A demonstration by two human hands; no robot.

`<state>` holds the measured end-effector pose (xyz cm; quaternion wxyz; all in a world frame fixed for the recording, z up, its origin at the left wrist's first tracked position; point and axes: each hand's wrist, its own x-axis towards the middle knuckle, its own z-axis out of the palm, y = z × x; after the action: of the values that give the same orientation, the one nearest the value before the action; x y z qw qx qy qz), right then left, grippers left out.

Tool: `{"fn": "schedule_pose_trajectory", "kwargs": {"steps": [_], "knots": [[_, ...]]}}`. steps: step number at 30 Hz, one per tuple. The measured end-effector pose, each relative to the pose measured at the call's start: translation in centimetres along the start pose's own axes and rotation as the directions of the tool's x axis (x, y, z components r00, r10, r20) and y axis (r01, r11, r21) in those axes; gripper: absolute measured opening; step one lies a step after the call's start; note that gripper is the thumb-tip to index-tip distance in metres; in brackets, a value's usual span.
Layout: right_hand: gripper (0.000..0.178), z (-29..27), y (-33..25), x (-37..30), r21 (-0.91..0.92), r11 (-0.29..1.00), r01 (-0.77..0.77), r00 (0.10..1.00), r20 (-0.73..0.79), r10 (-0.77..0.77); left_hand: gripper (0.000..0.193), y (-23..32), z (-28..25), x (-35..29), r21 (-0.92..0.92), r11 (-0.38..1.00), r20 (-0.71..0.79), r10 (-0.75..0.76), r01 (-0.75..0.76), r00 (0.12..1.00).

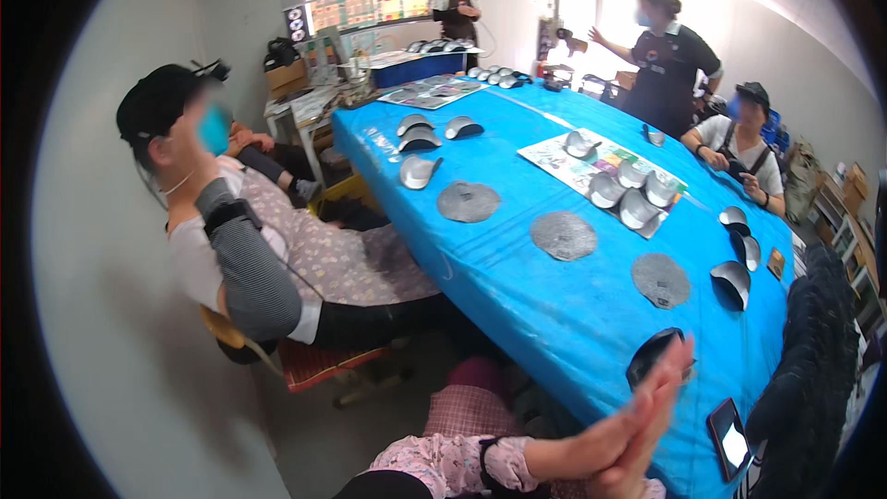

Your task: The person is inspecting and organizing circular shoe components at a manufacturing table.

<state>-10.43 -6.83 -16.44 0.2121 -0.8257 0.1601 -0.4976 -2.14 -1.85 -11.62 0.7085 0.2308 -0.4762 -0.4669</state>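
At the lower right, my left hand (596, 445) comes in from a pink floral sleeve with a black wristband. Its palm lies against my right hand (658, 416), and both sets of fingers stretch out straight, slightly blurred. Neither hand shows anything held. Just beyond the fingertips sits a dark curved shell (647, 358) on the blue-covered table (554, 351), partly hidden by the fingers. A phone (730, 439) with a bright screen lies right of my hands. Farther off are flat grey round pieces, one (661, 280) nearest me.
Silver curved shells (637, 208) stand on a printed sheet mid-table; more (732, 285) line the right side. A seated person (305, 249) is close on the left. Other people (665, 60) are around the far end. Black padded material (804, 370) hangs at the right edge.
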Motion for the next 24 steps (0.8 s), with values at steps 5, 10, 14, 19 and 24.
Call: {"fn": "schedule_pose_trajectory", "kwargs": {"steps": [5,10,14,19,24], "knots": [[0.062,0.4,-2.4,-1.8,0.048,0.984,0.171,0.952,0.25,-0.178,0.072,0.6,-1.5,3.1,0.044,0.942,0.084,0.329,-0.333,0.941],[0.067,4.2,-3.7,1.7,0.449,0.894,0.016,0.807,-0.533,0.253,0.072,-1.7,1.1,0.0,0.076,0.977,0.364,0.16,-0.201,0.917],[0.052,2.0,-1.8,-3.6,0.134,0.982,0.133,0.982,-0.15,-0.113,0.078,2.2,-2.4,3.6,0.186,0.924,0.165,0.307,-0.335,0.938],[0.051,-2.4,-1.3,-0.8,0.037,0.992,0.121,0.988,-0.1,-0.117,0.074,0.0,1.1,1.0,0.03,1.0,0.182,-0.005,-0.001,0.983],[0.054,-3.0,0.3,0.7,-0.043,0.966,0.255,0.967,0.031,-0.254,0.077,0.8,0.9,-0.2,0.138,0.986,0.292,0.046,-0.09,0.955]]}}
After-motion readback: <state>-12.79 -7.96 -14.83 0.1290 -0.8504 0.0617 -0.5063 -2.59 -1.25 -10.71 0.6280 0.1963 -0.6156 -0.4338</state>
